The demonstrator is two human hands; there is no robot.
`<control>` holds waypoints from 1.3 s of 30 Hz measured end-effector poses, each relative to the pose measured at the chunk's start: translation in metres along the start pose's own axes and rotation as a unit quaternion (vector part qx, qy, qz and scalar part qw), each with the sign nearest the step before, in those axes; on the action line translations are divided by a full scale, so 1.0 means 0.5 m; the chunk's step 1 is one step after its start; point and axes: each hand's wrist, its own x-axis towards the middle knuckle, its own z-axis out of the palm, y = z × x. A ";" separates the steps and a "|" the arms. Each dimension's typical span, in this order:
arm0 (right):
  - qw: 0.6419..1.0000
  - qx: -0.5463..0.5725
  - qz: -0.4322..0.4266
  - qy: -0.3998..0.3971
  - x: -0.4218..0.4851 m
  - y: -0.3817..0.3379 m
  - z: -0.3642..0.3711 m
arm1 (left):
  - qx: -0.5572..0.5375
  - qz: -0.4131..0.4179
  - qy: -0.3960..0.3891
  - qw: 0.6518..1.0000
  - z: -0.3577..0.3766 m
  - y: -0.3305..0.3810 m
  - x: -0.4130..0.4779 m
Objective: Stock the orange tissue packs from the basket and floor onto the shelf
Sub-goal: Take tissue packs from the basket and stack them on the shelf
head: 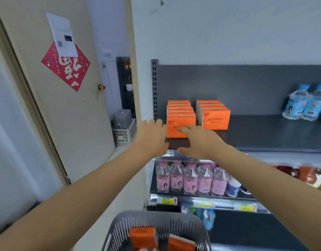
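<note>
At the left end of the grey shelf [264, 131], orange tissue packs [180, 109] are standing in two rows, seemingly five in the left row and four in the right. Both hands are staying released, fingers straight. The left hand [152, 134] is reaching just beside the front pack [174, 122], contact unclear, and the right hand [197, 140] is lying across its face, hiding part. Printing on the packs is blurring beyond reading. Below the shelf, a basket [156, 220] is holding two more orange packs [143, 236], cut off by the frame's edge. Five pink bottles [190, 178] are standing beneath the shelf, and two blue bottles [304, 104] are sitting at its right end.
</note>
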 end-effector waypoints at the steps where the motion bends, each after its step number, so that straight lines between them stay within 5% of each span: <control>1: 1.000 -0.006 -0.002 0.004 -0.013 -0.028 0.017 | 0.001 0.000 -0.009 1.000 0.014 -0.015 -0.032; 8: 0.995 0.061 -0.011 -0.079 -0.111 -0.201 0.176 | -0.015 -0.032 -0.135 0.990 0.171 -0.091 -0.218; 15: 0.957 0.103 0.024 -0.269 -0.155 -0.272 0.379 | -0.043 -0.039 -0.275 0.960 0.362 -0.085 -0.357; 23: 0.847 0.099 0.062 -0.519 -0.201 -0.255 0.629 | -0.008 0.165 -0.361 0.918 0.550 -0.024 -0.462; 36: 0.814 0.192 0.049 -0.545 -0.254 -0.274 0.810 | -0.144 0.137 -0.575 0.794 0.736 0.080 -0.479; 39: 0.805 0.203 0.068 -0.554 -0.245 -0.289 0.814 | -0.072 0.188 -0.569 0.797 0.753 0.081 -0.478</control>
